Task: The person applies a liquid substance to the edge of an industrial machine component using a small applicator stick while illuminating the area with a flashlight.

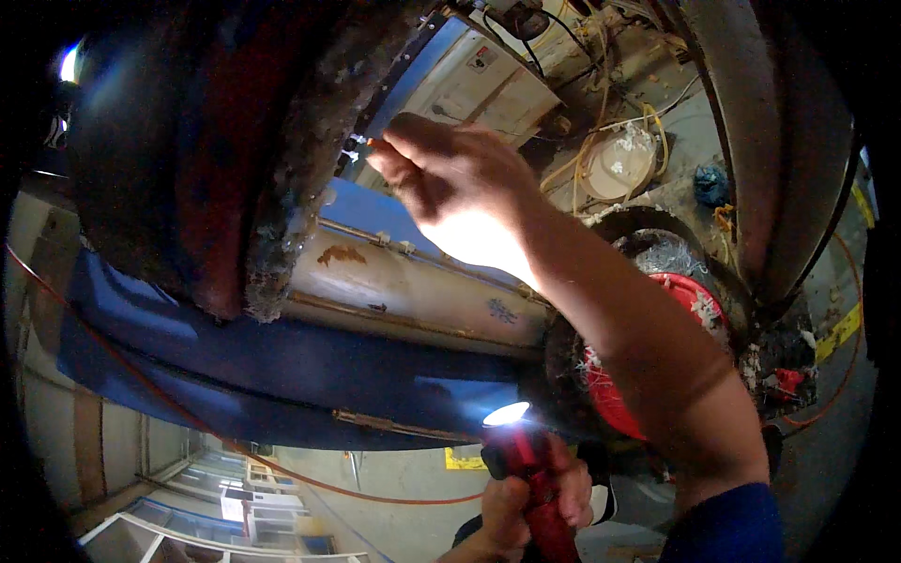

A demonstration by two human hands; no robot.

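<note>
My right hand [450, 169] reaches up and left from a blue sleeve, fingertips pinching a small orange item [373, 143]. Its tip is beside small shiny fittings [352, 149] at the edge of a dark, crusted machine part [281, 218]. Lower down, my left hand [510, 503] is wrapped around a red flashlight [538, 478]. The flashlight is lit, and bright light falls on my right wrist. Behind my right hand lie a pale, rust-stained cylinder [422, 281] and a blue curved housing [295, 373]. What the orange item belongs to is unclear.
Behind my right forearm is a red round container [612, 401] with whitish debris. Yellow cords and a pale round basin [616, 165] lie on the littered floor. A large curved panel [774, 141] stands at right. An orange hose [211, 433] crosses the lower left.
</note>
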